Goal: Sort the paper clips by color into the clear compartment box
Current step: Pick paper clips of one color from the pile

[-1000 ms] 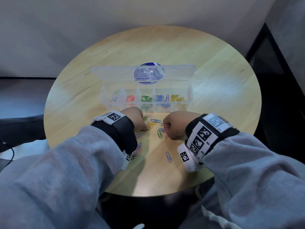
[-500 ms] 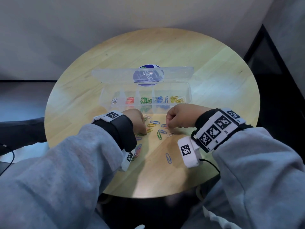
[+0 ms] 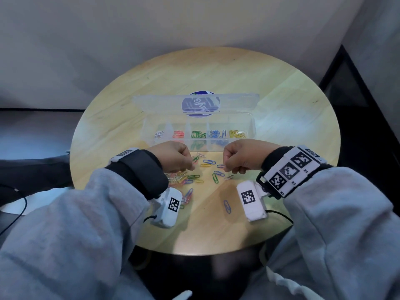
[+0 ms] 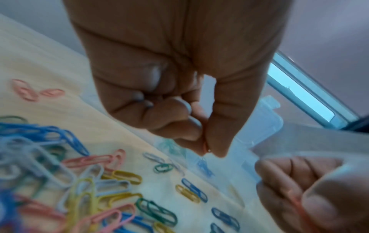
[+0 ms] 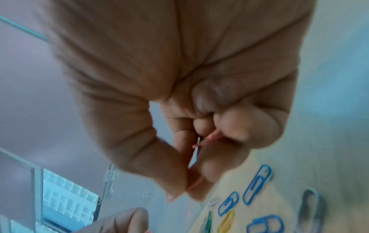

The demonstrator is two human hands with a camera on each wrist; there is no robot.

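Note:
The clear compartment box (image 3: 251, 126) stands open mid-table, its lid tilted back. Its cells hold white, red, green, blue and yellow clips. Loose paper clips (image 3: 208, 162) of mixed colours lie in front of it. My left hand (image 3: 190, 167) hovers above them, fingers curled, thumb and forefinger pinching a small red clip (image 4: 206, 147). My right hand (image 3: 227, 168) is level with it, also curled, holding thin pink-red clips (image 5: 207, 139) between thumb and fingers. Both fists hang just short of the box's front wall.
A dense heap of clips (image 3: 179, 179) lies under my left wrist. One blue clip (image 3: 227, 206) lies alone near the table's front edge. The round wooden table (image 3: 292, 109) stands against a wall, with a dark gap at the right.
Both hands have lifted off the table with clips pinched. The right hand moved up and toward the box, its wrist swinging out to the right.

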